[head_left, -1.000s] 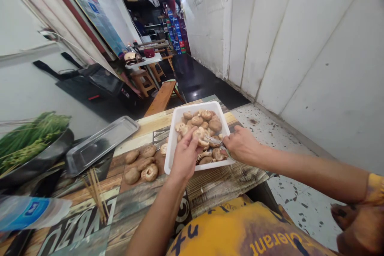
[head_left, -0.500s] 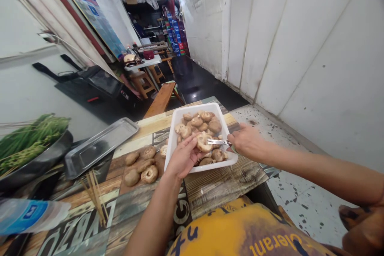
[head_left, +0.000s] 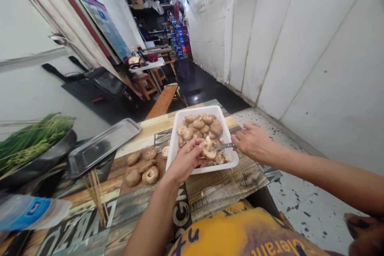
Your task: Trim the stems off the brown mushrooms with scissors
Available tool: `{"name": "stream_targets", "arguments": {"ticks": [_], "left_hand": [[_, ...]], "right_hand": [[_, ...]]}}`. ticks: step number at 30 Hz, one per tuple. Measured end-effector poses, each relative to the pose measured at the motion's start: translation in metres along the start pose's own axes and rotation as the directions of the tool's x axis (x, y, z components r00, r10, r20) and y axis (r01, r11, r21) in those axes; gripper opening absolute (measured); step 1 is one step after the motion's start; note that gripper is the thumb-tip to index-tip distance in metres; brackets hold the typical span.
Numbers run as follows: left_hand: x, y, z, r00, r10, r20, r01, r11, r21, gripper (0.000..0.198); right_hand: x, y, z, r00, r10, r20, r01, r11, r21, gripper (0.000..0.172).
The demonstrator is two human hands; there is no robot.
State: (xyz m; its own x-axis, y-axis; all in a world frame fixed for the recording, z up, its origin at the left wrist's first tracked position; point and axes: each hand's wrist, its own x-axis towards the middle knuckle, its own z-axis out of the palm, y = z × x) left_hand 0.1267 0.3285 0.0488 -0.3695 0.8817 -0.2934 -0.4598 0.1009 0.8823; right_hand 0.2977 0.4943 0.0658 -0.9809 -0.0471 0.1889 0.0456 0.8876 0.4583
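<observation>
A white tray (head_left: 173, 144) full of brown mushrooms sits on the wooden table. My left hand (head_left: 183, 161) is over the tray's near edge, fingers closed on one mushroom (head_left: 208, 149) turned gills up. My right hand (head_left: 253, 142) is at the tray's right side, closed on a pair of scissors (head_left: 224, 146) whose blades point left and touch that mushroom's stem. Several trimmed mushrooms (head_left: 143, 165) lie on the table left of the tray.
A steel tray (head_left: 102, 146) lies at the left, with bamboo skewers (head_left: 96, 193) in front of it. A dark pan of green vegetables (head_left: 31, 144) stands at the far left, a plastic bottle (head_left: 30, 212) near the front left. The white wall runs along the right.
My left hand lifted a mushroom from the tray and drew it toward the near edge. The scissors in my right hand followed it to the stem.
</observation>
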Motion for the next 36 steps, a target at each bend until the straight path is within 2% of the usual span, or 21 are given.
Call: {"name": "stream_targets", "arguments": {"ticks": [2, 5, 9, 12, 14, 17, 19, 22, 27, 31, 33, 36], "left_hand": [[-0.002, 0.007, -0.003, 0.989, -0.111, 0.094, 0.107, 0.993, 0.049, 0.023], [-0.001, 0.015, -0.009, 0.934, -0.228, 0.276, 0.211, 0.973, 0.089, 0.03], [0.003, 0.015, -0.014, 0.859, -0.188, 0.476, 0.199, 0.98, 0.027, 0.048], [0.003, 0.01, -0.012, 0.846, -0.109, 0.522, 0.137, 0.99, -0.016, 0.048], [0.003, 0.007, -0.008, 0.866, -0.03, 0.499, 0.078, 0.994, -0.074, 0.046], [0.004, 0.003, -0.003, 0.92, 0.173, 0.352, -0.095, 0.969, -0.23, 0.045], [0.006, 0.0, 0.0, 0.932, 0.27, 0.24, -0.194, 0.934, -0.299, 0.043], [0.007, -0.006, 0.004, 0.933, 0.327, 0.151, -0.259, 0.901, -0.349, 0.036], [0.005, -0.011, 0.012, 0.897, 0.437, 0.07, -0.39, 0.854, -0.344, 0.039], [0.0, -0.012, 0.017, 0.864, 0.492, 0.104, -0.45, 0.849, -0.278, 0.047], [-0.001, -0.012, 0.021, 0.857, 0.502, 0.117, -0.456, 0.843, -0.284, 0.048], [-0.001, -0.014, 0.025, 0.861, 0.504, 0.068, -0.467, 0.836, -0.288, 0.037]], "right_hand": [[0.001, 0.008, -0.001, 0.987, -0.103, -0.126, 0.095, 0.993, -0.066, 0.023], [0.006, 0.02, -0.009, 0.926, -0.267, -0.267, 0.222, 0.957, -0.187, 0.025], [0.011, 0.036, -0.024, 0.907, -0.315, -0.279, 0.247, 0.935, -0.253, 0.028], [0.008, 0.046, -0.029, 0.906, -0.312, -0.285, 0.24, 0.935, -0.26, 0.029], [0.003, 0.049, -0.028, 0.92, -0.261, -0.294, 0.2, 0.954, -0.222, 0.029], [-0.006, 0.041, -0.023, 0.96, -0.026, -0.277, 0.013, 0.999, -0.048, 0.029], [-0.011, 0.027, -0.021, 0.97, 0.129, -0.206, -0.109, 0.988, 0.108, 0.03], [-0.015, 0.0, -0.024, 0.969, 0.243, -0.046, -0.229, 0.952, 0.203, 0.026], [-0.007, -0.023, -0.033, 0.945, 0.305, 0.12, -0.323, 0.926, 0.196, 0.025], [-0.001, -0.029, -0.031, 0.937, 0.305, 0.169, -0.335, 0.922, 0.195, 0.023], [0.0, -0.034, -0.028, 0.942, 0.297, 0.156, -0.321, 0.934, 0.159, 0.019], [-0.001, -0.042, -0.019, 0.958, 0.284, 0.032, -0.285, 0.955, 0.081, 0.024]]}}
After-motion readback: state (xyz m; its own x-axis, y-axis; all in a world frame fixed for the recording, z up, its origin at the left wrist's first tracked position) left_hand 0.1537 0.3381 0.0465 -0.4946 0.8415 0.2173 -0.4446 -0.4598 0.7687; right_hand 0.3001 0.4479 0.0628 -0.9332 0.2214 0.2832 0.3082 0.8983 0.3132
